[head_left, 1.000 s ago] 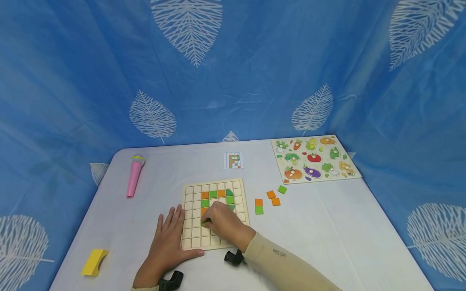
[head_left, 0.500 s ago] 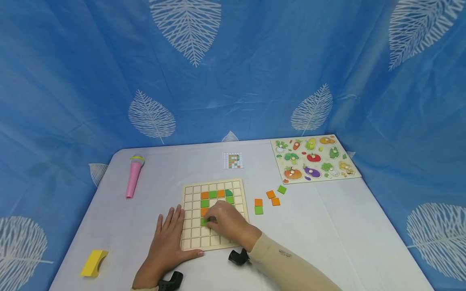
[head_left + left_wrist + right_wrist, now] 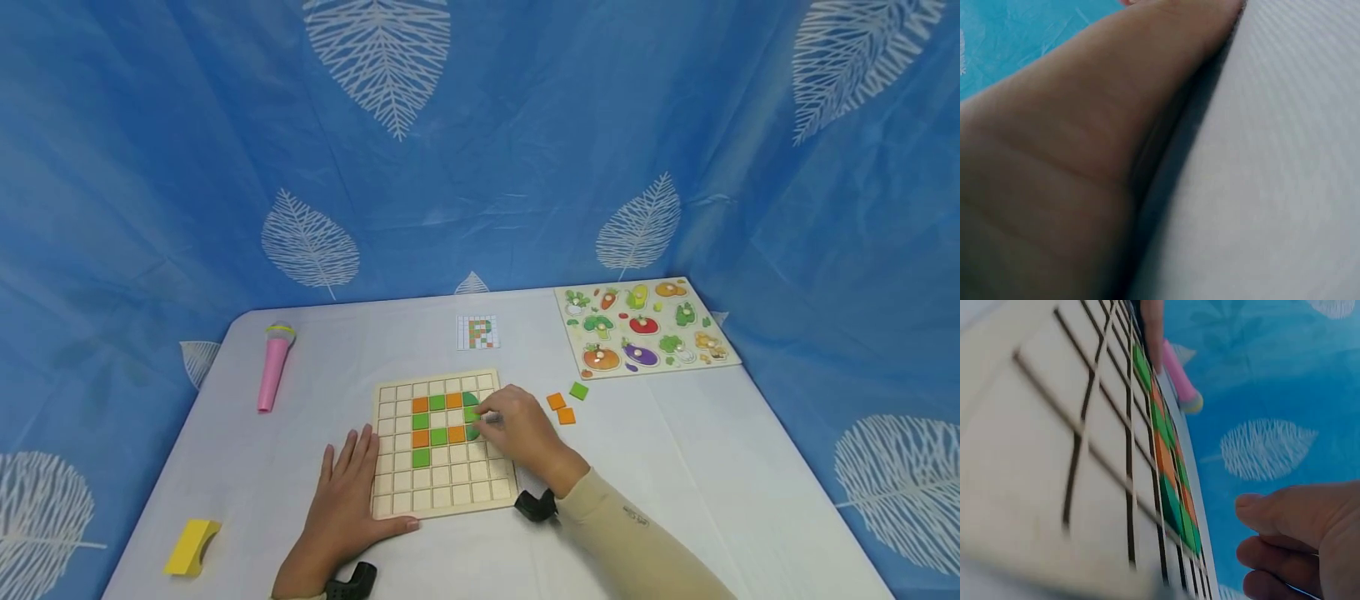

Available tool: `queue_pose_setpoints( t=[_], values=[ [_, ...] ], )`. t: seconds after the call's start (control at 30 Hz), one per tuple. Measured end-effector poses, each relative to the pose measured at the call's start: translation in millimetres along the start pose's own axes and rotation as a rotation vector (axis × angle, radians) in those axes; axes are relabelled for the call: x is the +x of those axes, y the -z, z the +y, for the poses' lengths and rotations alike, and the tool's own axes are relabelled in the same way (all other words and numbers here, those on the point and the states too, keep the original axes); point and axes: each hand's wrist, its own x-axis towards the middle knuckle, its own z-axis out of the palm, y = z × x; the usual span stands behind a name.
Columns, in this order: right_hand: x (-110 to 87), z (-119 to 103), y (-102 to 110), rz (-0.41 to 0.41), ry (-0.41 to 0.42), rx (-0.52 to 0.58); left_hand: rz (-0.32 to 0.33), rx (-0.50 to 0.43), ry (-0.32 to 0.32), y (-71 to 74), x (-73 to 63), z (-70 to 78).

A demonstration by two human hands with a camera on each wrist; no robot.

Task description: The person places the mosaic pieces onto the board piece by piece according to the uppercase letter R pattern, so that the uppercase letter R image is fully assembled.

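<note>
A wooden grid board (image 3: pixel 411 503) lies on the white table, with several orange and green tiles set in its cells. The lowest of them is a green tile (image 3: pixel 421 458). My left hand (image 3: pixel 345 500) rests flat, fingertips at the board's left edge and thumb along its front edge. Over the board's right edge is my right hand (image 3: pixel 525 429), thumb and fingers loosely bent. In the right wrist view no tile shows between the thumb (image 3: pixel 1260 509) and fingers (image 3: pixel 1266 553). The left wrist view holds mostly the blurred left hand (image 3: pixel 1072 137).
Loose orange tiles (image 3: pixel 566 416) and a green tile (image 3: pixel 578 391) lie right of the board. Behind it is a small pattern card (image 3: pixel 477 332). A vegetable puzzle (image 3: pixel 647 329) sits back right, a pink toy microphone (image 3: pixel 274 367) back left, a yellow block (image 3: pixel 192 547) front left.
My right hand has let go of the green tile, which now lies in its cell, and moved right and back to the board's right edge. The left hand has stayed put.
</note>
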Motion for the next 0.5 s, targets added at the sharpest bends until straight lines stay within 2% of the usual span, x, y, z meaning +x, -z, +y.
queue_pose_setpoints(
  t=[0.27, 0.5],
  values=[
    [-15.1, 41, 38, 0.049, -0.167, -0.052, 0.024, -0.007, -0.014, -2.2, -0.7, -0.2],
    [-28.5, 62, 63, 0.063, -0.254, -0.079, 0.012, -0.005, -0.011, -1.3, 0.0, -0.2]
  ],
)
